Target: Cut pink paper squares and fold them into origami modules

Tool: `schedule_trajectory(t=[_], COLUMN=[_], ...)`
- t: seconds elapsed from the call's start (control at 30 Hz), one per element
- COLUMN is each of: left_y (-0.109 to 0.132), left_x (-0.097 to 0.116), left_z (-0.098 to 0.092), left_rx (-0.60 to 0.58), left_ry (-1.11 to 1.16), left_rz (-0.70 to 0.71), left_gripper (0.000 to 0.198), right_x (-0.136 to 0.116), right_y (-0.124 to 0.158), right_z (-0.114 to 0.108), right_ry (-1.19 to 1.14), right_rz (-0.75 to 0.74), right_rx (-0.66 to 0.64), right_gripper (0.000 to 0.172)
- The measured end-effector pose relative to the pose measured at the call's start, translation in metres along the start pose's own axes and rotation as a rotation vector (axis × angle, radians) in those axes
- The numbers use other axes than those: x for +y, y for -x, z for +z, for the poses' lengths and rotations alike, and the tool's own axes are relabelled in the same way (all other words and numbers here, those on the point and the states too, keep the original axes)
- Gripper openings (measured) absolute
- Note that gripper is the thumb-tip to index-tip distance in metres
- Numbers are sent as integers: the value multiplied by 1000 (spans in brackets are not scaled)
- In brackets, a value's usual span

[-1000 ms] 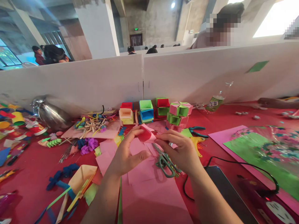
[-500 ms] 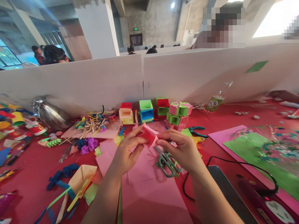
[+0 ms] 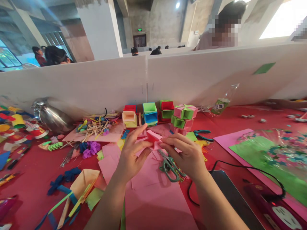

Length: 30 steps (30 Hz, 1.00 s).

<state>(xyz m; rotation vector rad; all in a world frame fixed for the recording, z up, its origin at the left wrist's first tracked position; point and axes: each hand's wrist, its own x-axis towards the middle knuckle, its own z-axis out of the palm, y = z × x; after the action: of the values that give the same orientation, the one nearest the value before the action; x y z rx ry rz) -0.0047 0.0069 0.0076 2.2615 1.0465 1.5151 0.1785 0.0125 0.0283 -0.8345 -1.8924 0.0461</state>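
Note:
A small folded pink paper [image 3: 154,138] is held up over the middle of the table. My right hand [image 3: 185,151] pinches its right edge between thumb and fingers. On the other side, my left hand [image 3: 131,151] has its index finger raised and its fingers apart, with fingertips close to the paper's left edge; whether they touch it is hard to tell. Below lie pink paper sheets [image 3: 158,204]. Green-handled scissors [image 3: 169,169] rest beside my right hand. Behind stand coloured folded boxes [image 3: 150,114] and a pink and green paper stack [image 3: 183,116].
A metal jug [image 3: 52,118] leans at the left. Craft sticks [image 3: 96,126] and paper strips [image 3: 78,201] lie nearby. On the right are a phone [image 3: 232,195], a power strip [image 3: 275,204], a cable, pliers [image 3: 203,135] and a bottle [image 3: 220,103]. A white partition [image 3: 103,84] stands behind.
My left hand has loosened and its index finger has lifted off the pink paper. The paper has tilted and sits slightly lower. A co-worker's hand at the far right has shifted.

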Motion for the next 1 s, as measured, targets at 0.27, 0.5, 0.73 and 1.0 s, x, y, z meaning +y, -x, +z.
schedule_trajectory(t=[0.27, 0.5, 0.73, 1.0], left_y=[-1, -1, -1, -1], left_x=[0, -1, 0, -1], left_z=[0, -1, -2, -1], left_rx=[28, 55, 13, 54], left_ry=[172, 173, 147, 163], left_rz=[-32, -74, -21, -47], left_gripper=[8, 6, 7, 9], right_x=[0, -1, 2, -5], right_y=[-2, -3, -2, -2], right_z=[-5, -6, -4, -5], right_ry=[-177, -247, -220, -229], right_rz=[82, 153, 123, 197], right_rx=[-126, -191, -195, -145], right_gripper=[7, 11, 13, 8])
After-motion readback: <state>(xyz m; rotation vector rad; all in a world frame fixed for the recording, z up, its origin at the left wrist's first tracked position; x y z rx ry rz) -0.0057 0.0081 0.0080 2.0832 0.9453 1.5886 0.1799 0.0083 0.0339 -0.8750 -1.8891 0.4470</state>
